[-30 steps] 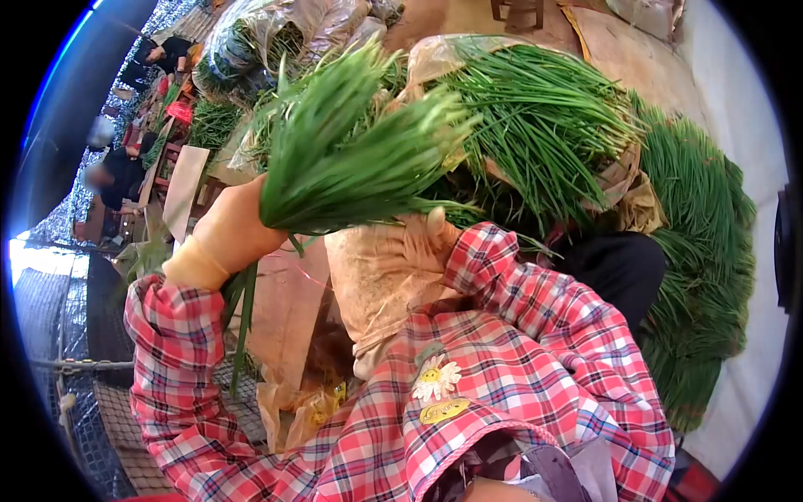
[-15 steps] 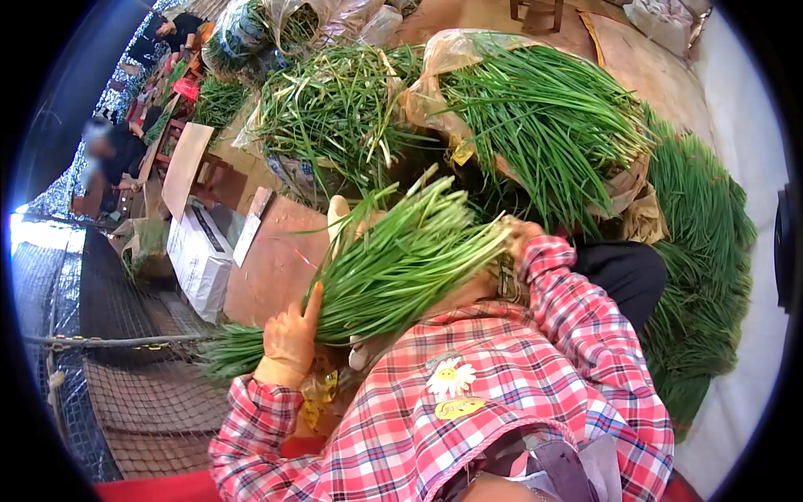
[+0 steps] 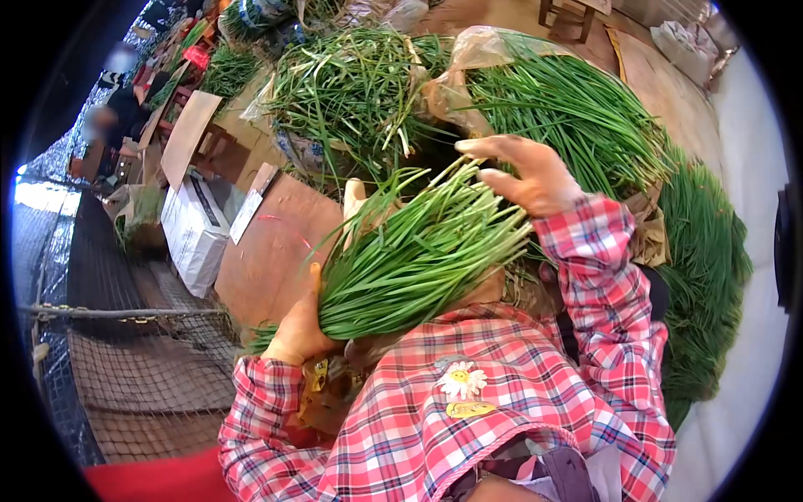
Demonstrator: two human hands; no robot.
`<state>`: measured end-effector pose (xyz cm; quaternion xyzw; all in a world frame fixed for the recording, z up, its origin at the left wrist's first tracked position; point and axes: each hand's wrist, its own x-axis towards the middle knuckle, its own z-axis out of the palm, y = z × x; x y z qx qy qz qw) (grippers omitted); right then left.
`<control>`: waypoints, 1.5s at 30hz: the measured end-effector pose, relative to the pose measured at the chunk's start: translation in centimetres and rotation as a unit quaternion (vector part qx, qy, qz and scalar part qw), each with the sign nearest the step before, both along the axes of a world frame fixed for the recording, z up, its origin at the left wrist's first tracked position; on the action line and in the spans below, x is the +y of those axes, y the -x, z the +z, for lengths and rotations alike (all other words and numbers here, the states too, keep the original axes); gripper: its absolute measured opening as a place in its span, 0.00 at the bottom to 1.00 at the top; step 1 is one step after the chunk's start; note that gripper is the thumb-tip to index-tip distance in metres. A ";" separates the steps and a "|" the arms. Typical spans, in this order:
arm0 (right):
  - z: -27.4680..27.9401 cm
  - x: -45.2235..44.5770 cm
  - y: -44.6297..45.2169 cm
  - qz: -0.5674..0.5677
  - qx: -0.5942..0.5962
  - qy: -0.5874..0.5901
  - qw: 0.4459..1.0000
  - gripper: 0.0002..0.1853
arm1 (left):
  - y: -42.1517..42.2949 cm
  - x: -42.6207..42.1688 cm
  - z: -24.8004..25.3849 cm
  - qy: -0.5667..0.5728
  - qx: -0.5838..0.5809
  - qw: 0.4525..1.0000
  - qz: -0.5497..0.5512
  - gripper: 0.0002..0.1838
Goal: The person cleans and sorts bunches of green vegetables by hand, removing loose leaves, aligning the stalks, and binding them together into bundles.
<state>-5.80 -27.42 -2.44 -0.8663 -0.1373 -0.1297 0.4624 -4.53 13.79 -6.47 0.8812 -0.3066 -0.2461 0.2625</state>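
A loose bunch of green garlic chives (image 3: 410, 259) lies slantwise across my lap, leaf tips toward the lower left and pale stem ends toward the upper right. My left hand (image 3: 303, 325), in an orange-tan glove, is closed round the leafy end with the thumb pointing up. Near the stem ends my right hand (image 3: 535, 176) is held with thumb and fingers apart; its fingertips are close to the upper stems, and I cannot tell whether they touch. A pale upright peg (image 3: 354, 201) shows behind the bunch.
Ahead sits a pile of tangled chives (image 3: 343, 92). To its right is a plastic-wrapped heap of chives (image 3: 569, 109), and more chives (image 3: 703, 276) line the right wall. A brown board (image 3: 276, 243), a white box (image 3: 194, 238) and netting (image 3: 159, 385) are at left. A person (image 3: 125, 113) sits far left.
My right hand has let go of the stem ends, risen and spread its fingers. My left hand has shifted slightly right and wrapped round the leaves, its forefinger no longer extended along them.
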 end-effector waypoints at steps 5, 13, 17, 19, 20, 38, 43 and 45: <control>-0.9 5.0 -9.3 0.040 0.127 0.311 0.941 0.34 | 0.5 0.5 -0.2 -0.123 0.025 0.991 0.051 0.59; -9.4 8.4 -12.4 0.227 0.241 0.463 0.822 0.29 | 1.5 -3.5 4.2 -0.247 -0.006 0.967 0.065 0.49; -4.4 6.4 -9.4 0.142 0.274 0.264 0.914 0.19 | 2.6 -3.2 4.9 -0.180 -0.065 0.976 0.108 0.51; -2.2 6.5 -8.1 0.164 0.293 0.251 0.908 0.20 | 2.8 -2.1 2.8 -0.087 -0.148 0.981 0.093 0.52; -2.1 7.0 -7.6 0.173 0.301 0.271 0.898 0.20 | 2.8 -1.7 2.1 0.007 -0.235 0.969 0.073 0.54; -5.6 6.8 -1.1 0.243 0.231 0.210 0.919 0.22 | -4.1 -2.3 -2.7 0.098 0.067 0.984 -0.135 0.55; -7.5 6.5 -1.1 0.178 0.321 -0.095 0.925 0.17 | -1.0 -3.9 3.8 -0.167 0.021 0.985 -0.048 0.47; -8.2 7.2 -1.4 0.134 0.303 -0.064 0.941 0.13 | 0.4 -4.4 5.7 -0.195 0.017 0.980 -0.029 0.45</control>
